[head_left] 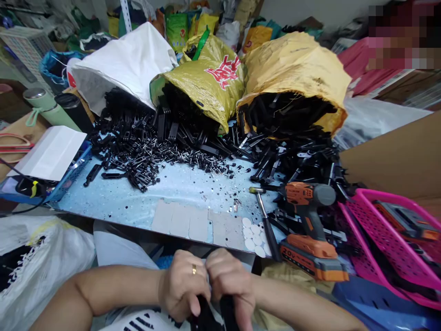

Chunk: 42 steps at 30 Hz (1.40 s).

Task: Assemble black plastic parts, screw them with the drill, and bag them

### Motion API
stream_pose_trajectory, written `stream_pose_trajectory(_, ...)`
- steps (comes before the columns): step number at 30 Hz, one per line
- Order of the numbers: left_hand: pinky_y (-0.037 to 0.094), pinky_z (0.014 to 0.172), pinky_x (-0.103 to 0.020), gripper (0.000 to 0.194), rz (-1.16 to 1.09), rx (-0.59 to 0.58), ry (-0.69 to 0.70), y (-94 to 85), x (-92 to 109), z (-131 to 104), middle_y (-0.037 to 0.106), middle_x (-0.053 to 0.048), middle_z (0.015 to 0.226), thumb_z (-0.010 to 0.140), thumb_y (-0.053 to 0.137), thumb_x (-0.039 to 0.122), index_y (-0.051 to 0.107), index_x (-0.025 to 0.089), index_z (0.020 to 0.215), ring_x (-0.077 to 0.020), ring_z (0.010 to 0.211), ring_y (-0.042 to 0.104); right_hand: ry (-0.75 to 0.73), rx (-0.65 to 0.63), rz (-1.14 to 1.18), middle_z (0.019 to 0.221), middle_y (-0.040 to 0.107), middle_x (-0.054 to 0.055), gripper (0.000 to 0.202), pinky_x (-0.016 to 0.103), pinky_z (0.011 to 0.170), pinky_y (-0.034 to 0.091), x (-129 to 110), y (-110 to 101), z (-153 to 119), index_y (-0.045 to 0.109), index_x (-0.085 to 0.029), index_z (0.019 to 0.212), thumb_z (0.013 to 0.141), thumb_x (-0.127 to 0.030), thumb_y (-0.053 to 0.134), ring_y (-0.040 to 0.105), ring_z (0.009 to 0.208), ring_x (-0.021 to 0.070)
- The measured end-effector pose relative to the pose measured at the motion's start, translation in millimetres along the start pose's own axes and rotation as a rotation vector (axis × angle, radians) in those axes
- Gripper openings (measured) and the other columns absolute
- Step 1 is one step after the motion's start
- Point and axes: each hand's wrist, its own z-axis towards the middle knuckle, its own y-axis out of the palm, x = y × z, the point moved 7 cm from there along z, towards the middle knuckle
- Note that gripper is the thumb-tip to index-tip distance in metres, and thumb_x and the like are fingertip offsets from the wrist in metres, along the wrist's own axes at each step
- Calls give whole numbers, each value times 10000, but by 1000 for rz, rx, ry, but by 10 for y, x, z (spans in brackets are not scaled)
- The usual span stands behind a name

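Hands (pixel 184 281) (pixel 230 276) gripping black pieces (pixel 228 313) near front edge of blue tabletop (pixel 99 197).

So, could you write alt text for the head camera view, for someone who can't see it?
Someone's left hand and right hand, side by side, grip something black in front of a blue-topped table. Heaps of black parts lie before three open sacks; a hammer, drill and pink basket are at right.

Two hands (pixel 184 282) (pixel 231 278), one drill (pixel 308 211), one hammer (pixel 266 223).
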Motion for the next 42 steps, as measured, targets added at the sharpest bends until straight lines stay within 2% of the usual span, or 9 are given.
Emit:
stream_pose_trajectory(5,494,683,-312,636,280,151,-138,-38,-388,-82,658,-122,867,949,113,532,612,144,1023,-187,787,623,204,747,-74,1132,522,59,578,437,839,468,994,-287,-239,492,-318,1084,809,-742,211,556,968,210)
stream_pose_trajectory(10,476,904,-408,706,438,112,-366,-153,-918,-110,644,-175,1082,916,92,592,581,138,1146,-260,1064,594,559,688,-119,1391,349,137,704,485,944,429,1786,-347,-200,283,-275,1340,809,-716,141,442,1220,257)
stream_pose_trajectory(15,428,981,-415,663,321,-145,-464,-126,-1036,58,615,-156,1163,908,168,612,478,158,1280,-251,1112,568,552,737,-185,1436,282,155,665,497,940,426,1998,-409,-203,76,-263,1433,864,-602,17,403,1267,253)
stream_pose_trajectory(18,419,977,-401,694,373,-153,-407,-148,-1059,129,592,-156,1172,886,185,653,460,148,1275,-249,1127,537,557,754,-300,1389,350,153,632,437,875,470,2090,-450,-161,70,-262,1445,886,-533,-42,476,1185,228)
stream_pose_trajectory(22,449,867,-413,844,648,-71,-209,-259,-1197,193,621,-160,977,760,214,804,555,106,1091,-271,947,571,509,603,-604,1287,456,137,596,379,872,458,2094,-841,157,334,-220,1355,926,-510,37,490,1142,217)
stream_pose_trajectory(28,451,627,-325,813,977,-407,-179,-202,-1964,324,609,-123,705,727,250,833,617,111,800,-231,678,596,812,152,-1273,1116,580,169,359,384,877,384,2547,-2109,678,555,-117,1109,908,-383,423,462,1054,272)
stream_pose_trajectory(33,435,845,-399,711,1141,-542,-305,-108,-2471,449,626,-204,1033,820,429,668,547,58,1166,-313,1057,560,824,-264,-1459,1034,631,177,257,398,860,328,2914,-2226,859,589,-109,1065,859,-253,533,433,1059,285)
stream_pose_trajectory(37,288,1046,-452,484,1201,-380,-427,-772,-2249,327,479,-163,1334,900,465,388,446,133,1311,-295,1299,359,758,-247,-1503,1026,633,191,298,399,833,340,2765,-2217,798,621,-100,1064,877,-313,529,466,1016,286)
stream_pose_trajectory(42,298,1007,-550,432,1476,31,-977,-2573,-1753,-383,428,-223,1353,826,434,145,484,81,1250,-374,1309,297,833,-9,-988,962,666,127,476,348,737,445,2294,-2120,343,591,-111,1191,841,-432,572,578,835,214)
